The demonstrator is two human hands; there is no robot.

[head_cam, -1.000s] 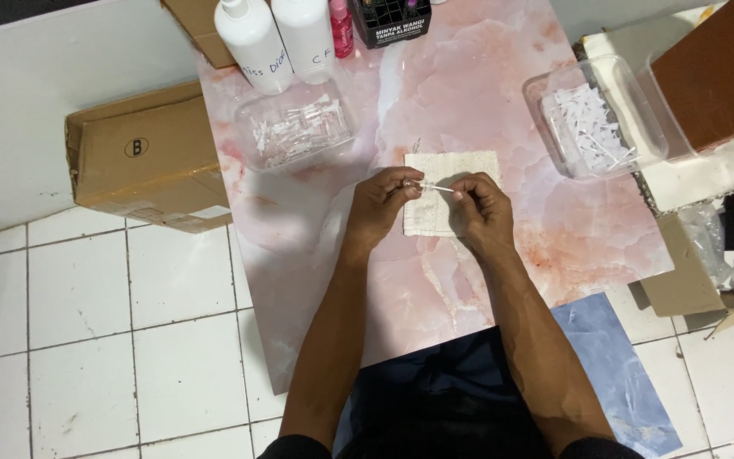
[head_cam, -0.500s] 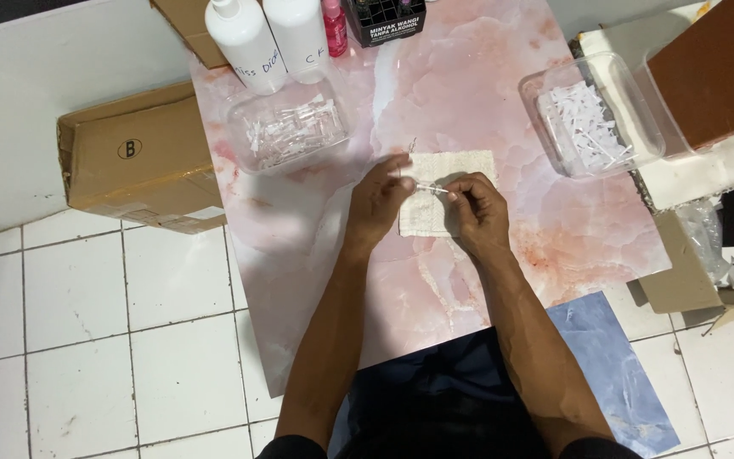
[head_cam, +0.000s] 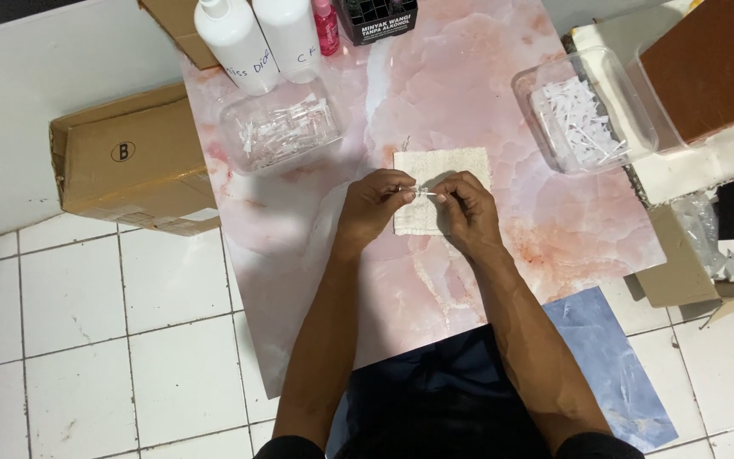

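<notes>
Left hand [head_cam: 373, 206] and right hand [head_cam: 466, 209] meet over the cream cloth [head_cam: 443, 170], fingertips pinched on one small white plastic piece [head_cam: 423, 194] held just above it. Clear tub of similar pieces [head_cam: 282, 127] up-left of cloth; second tub [head_cam: 586, 110] up-right.

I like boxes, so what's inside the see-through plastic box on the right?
The clear plastic tub on the right holds a heap of small white plastic pieces. What lies under the heap is covered, and their exact shape is too small to tell.
</notes>
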